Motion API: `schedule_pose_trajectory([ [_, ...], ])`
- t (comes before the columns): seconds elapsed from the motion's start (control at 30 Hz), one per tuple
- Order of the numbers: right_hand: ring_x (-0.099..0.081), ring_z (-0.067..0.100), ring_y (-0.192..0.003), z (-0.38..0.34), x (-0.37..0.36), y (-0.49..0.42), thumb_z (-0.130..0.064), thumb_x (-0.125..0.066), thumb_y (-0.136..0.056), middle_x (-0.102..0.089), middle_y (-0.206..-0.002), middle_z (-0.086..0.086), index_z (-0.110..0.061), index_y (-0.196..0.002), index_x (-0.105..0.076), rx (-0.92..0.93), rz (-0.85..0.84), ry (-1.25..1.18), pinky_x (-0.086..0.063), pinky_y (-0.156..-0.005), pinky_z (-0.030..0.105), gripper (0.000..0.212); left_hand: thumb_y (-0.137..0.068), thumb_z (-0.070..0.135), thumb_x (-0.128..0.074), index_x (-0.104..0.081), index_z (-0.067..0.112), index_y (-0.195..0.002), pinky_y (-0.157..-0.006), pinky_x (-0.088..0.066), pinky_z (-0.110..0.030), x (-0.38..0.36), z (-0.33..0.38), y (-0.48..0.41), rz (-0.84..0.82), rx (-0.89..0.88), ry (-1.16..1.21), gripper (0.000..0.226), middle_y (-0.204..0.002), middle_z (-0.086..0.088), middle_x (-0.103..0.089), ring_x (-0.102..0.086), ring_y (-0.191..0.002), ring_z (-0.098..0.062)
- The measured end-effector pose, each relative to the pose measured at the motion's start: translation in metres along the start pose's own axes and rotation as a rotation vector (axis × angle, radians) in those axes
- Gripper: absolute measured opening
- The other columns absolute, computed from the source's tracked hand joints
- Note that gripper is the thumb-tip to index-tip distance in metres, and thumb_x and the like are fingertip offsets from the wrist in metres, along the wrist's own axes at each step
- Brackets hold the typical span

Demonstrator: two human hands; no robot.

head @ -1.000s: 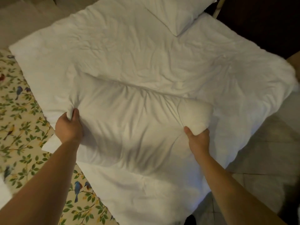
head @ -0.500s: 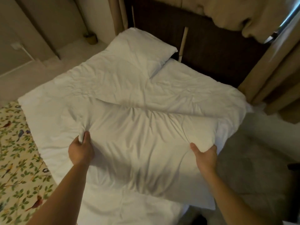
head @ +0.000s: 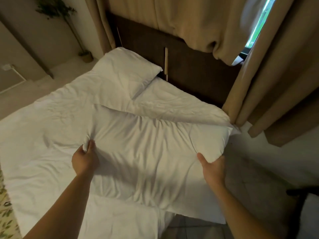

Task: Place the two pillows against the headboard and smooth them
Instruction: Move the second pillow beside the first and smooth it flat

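I hold a large white pillow (head: pixel 151 152) above the white duvet (head: pixel 51 121), over the bed's near right side. My left hand (head: pixel 85 157) pinches its left edge. My right hand (head: pixel 213 167) grips its right corner from below. A second white pillow (head: pixel 127 69) lies flat at the far left of the bed, its far edge against the dark brown headboard (head: pixel 195 66). The stretch of bed beside that pillow, in front of the headboard, shows only duvet.
Beige curtains (head: pixel 269 94) hang over the headboard and down the right side of the bed, with a strip of window between them. Tiled floor (head: pixel 255 183) lies to the right. A floral sheet (head: pixel 6 219) shows at the lower left. A potted plant (head: pixel 86 55) stands by the far wall.
My view has lifted from the bed towards the headboard. Both hands have carried the pillow forward and to the right, nearer the headboard, keeping the same grip.
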State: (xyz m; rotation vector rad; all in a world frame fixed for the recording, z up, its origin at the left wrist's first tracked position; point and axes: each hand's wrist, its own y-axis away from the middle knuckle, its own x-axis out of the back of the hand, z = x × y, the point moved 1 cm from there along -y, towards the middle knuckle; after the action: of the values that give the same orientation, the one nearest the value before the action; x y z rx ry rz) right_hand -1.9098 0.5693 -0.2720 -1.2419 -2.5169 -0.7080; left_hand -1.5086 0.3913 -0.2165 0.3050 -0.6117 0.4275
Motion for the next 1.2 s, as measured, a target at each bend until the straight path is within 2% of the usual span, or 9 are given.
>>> schedule_pose_trajectory([
  [0.2, -0.056, 0.041, -0.128, -0.019, 0.028, -0.066, -0.055, -0.082, -0.077, -0.055, -0.144, 0.018, -0.006, -0.147, -0.039, 0.013, 0.012, 0.003, -0.049, -0.104, 0.048, 0.096, -0.099, 0.051, -0.055, -0.068, 0.006, -0.088, -0.078, -0.041, -0.039, -0.068, 0.053, 0.005, -0.020, -0.012, 0.006, 0.048, -0.079, -0.016, -0.063, -0.057, -0.080, -0.035],
  [0.47, -0.054, 0.039, -0.131, -0.048, 0.023, -0.157, -0.055, -0.081, -0.078, -0.053, -0.147, 0.016, -0.008, -0.149, -0.038, 0.017, 0.091, -0.048, -0.043, -0.102, 0.040, 0.096, -0.100, 0.049, -0.056, -0.068, 0.012, -0.089, -0.079, -0.041, -0.038, -0.182, 0.123, -0.041, -0.070, -0.045, -0.044, 0.041, -0.083, -0.015, -0.063, -0.060, -0.086, -0.039],
  [0.57, -0.057, 0.037, -0.128, -0.057, 0.017, -0.188, -0.050, -0.084, -0.077, -0.056, -0.143, 0.017, -0.007, -0.148, -0.040, 0.034, 0.129, -0.051, -0.045, -0.102, 0.038, 0.094, -0.096, 0.059, -0.051, -0.072, 0.016, -0.098, -0.096, -0.047, -0.046, -0.223, 0.144, -0.060, -0.062, -0.009, -0.133, 0.048, -0.098, -0.020, -0.071, -0.066, -0.101, -0.044],
  [0.63, -0.060, 0.036, -0.122, -0.062, 0.012, -0.209, -0.048, -0.085, -0.076, -0.058, -0.139, 0.018, -0.004, -0.144, -0.041, 0.029, 0.121, -0.051, -0.051, -0.098, 0.040, 0.092, -0.096, 0.062, -0.048, -0.072, 0.019, -0.105, -0.108, -0.038, -0.051, -0.246, 0.160, -0.070, -0.043, 0.032, -0.206, 0.050, -0.109, -0.019, -0.071, -0.064, -0.109, -0.040],
  [0.7, -0.060, 0.038, -0.121, -0.067, 0.008, -0.230, -0.045, -0.086, -0.077, -0.057, -0.138, 0.021, -0.001, -0.143, -0.040, 0.015, 0.122, -0.033, -0.052, -0.094, 0.040, 0.092, -0.095, 0.064, -0.047, -0.071, 0.021, -0.102, -0.112, -0.034, -0.057, -0.267, 0.174, -0.076, -0.056, 0.059, -0.194, 0.050, -0.106, -0.016, -0.069, -0.063, -0.106, -0.039],
  [0.8, -0.058, 0.042, -0.123, -0.069, 0.000, -0.259, -0.043, -0.086, -0.078, -0.056, -0.139, 0.024, 0.000, -0.144, -0.039, 0.013, 0.144, -0.044, -0.051, -0.097, 0.044, 0.092, -0.096, 0.061, -0.051, -0.074, 0.013, -0.102, -0.109, -0.041, -0.062, -0.293, 0.189, -0.087, -0.060, 0.041, -0.149, 0.053, -0.109, -0.023, -0.071, -0.064, -0.110, -0.046],
  [0.97, -0.057, 0.046, -0.123, -0.073, -0.012, -0.299, -0.039, -0.086, -0.080, -0.055, -0.137, 0.028, 0.005, -0.145, -0.038, 0.029, 0.158, -0.037, -0.049, -0.094, 0.042, 0.091, -0.093, 0.060, -0.055, -0.074, 0.009, -0.096, -0.093, -0.055, -0.048, -0.326, 0.205, -0.109, -0.094, -0.013, -0.069, 0.055, -0.096, -0.021, -0.074, -0.070, -0.099, -0.041],
  [1.1, -0.057, 0.045, -0.123, -0.075, -0.032, -0.324, -0.040, -0.085, -0.081, -0.055, -0.137, 0.029, 0.005, -0.145, -0.037, 0.004, 0.183, -0.068, -0.044, -0.092, 0.035, 0.092, -0.098, 0.051, -0.057, -0.068, 0.017, -0.089, -0.085, -0.048, -0.039, -0.359, 0.222, -0.133, -0.116, -0.036, -0.039, 0.038, -0.089, -0.014, -0.068, -0.067, -0.097, -0.036],
  [1.2, -0.060, 0.043, -0.118, -0.077, -0.055, -0.342, -0.045, -0.084, -0.079, -0.058, -0.132, 0.027, 0.002, -0.144, -0.038, -0.007, 0.213, -0.087, -0.047, -0.093, 0.037, 0.092, -0.098, 0.051, -0.057, -0.072, 0.013, -0.094, -0.084, -0.047, -0.039, -0.388, 0.235, -0.162, -0.125, -0.074, -0.019, 0.042, -0.092, -0.017, -0.070, -0.067, -0.097, -0.036],
])
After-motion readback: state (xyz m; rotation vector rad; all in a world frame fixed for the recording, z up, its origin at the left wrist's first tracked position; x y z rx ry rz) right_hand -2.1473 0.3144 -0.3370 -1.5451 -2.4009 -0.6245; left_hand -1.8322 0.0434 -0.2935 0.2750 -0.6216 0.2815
